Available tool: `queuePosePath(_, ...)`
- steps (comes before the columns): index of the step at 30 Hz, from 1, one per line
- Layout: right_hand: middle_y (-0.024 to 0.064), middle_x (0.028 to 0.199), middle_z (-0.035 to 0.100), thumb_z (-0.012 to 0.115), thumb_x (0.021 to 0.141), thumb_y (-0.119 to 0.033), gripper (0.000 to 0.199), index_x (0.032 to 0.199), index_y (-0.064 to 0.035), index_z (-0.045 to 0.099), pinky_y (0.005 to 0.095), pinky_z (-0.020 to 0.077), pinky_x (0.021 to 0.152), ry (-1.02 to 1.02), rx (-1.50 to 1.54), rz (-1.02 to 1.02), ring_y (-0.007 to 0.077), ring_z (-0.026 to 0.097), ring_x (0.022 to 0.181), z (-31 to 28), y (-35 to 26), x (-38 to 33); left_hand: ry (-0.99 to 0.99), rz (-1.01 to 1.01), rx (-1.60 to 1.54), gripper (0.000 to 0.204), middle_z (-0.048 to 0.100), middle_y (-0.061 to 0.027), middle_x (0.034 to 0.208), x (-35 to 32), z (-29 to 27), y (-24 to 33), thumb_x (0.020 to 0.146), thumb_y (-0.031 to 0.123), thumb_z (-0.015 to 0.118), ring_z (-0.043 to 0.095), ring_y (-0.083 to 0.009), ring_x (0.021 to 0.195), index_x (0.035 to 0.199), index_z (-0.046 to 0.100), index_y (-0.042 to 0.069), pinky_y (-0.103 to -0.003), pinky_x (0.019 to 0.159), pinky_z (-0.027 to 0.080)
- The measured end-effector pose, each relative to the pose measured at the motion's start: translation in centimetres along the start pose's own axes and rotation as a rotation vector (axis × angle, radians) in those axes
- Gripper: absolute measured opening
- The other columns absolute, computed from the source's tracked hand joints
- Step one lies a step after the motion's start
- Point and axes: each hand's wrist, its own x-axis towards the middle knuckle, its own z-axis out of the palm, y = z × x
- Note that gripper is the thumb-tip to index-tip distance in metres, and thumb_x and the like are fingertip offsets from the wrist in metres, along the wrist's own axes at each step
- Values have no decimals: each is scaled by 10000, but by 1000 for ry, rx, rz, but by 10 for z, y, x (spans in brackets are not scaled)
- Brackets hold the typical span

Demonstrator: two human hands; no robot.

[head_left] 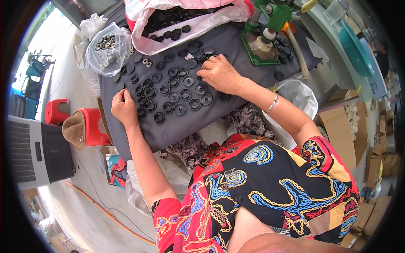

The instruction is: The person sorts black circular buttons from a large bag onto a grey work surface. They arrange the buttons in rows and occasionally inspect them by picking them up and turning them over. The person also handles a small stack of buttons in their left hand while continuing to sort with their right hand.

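Observation:
Many round black caps [184,93] with raised rims lie spread over a dark grey cloth on the table. My left hand [124,109] is at the cloth's left side, its thumb and fingertips pinched together. Whatever they may hold is hidden, and a flat dark disc [121,86] lies just beyond them. Over the far right part of the spread is my right hand [222,76], fingers curled and closed at a black cap [199,77] mostly covered by the fingertips. Two small metal rings [147,63] rest between the hands, farther back.
A white and red sack [145,40] full of black pieces lies open at the back. Left of it is a clear bag [105,59] of metal rings. A green hand press [261,55] with a wooden handle [298,50] stands back right. Red stools [95,128] are left.

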Motion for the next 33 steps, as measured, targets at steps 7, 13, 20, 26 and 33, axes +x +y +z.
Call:
queuePosePath(7,40,854,600,670,771,-173,100,849,-111,659,386,415,759,166,-19,55,234,565,879,10,12,21,19,43,13,95,695,-103,819,2,1,-5,837,92,662,642,-215,754,867,721,24,-325,709,504)
queuePosePath(13,42,872,600,730,744,-258,190,825,-108,647,392,413,783,15,-125,1,242,566,897,25,13,48,29,23,-7,94,697,-99,815,1,1,-5,834,95,671,645,-213,746,860,721,19,-321,709,505)
queuePosePath(20,41,735,601,680,798,-242,159,768,-91,637,395,420,731,94,-234,-109,246,601,793,34,28,54,33,1,-2,95,703,-98,828,2,1,0,831,104,675,653,-217,773,861,725,28,-320,725,507)
queuePosePath(26,114,820,654,633,856,-248,178,828,-73,645,421,434,741,-131,53,201,276,637,856,34,12,87,35,-2,1,89,705,-96,837,3,-1,1,825,105,672,658,-235,808,845,725,35,-331,739,509)
queuePosePath(33,101,865,670,610,866,-203,134,856,-80,661,428,431,763,-116,-113,267,296,625,855,31,4,93,38,60,28,117,712,-97,860,2,-2,0,849,110,665,662,-182,777,897,731,25,-292,735,504)
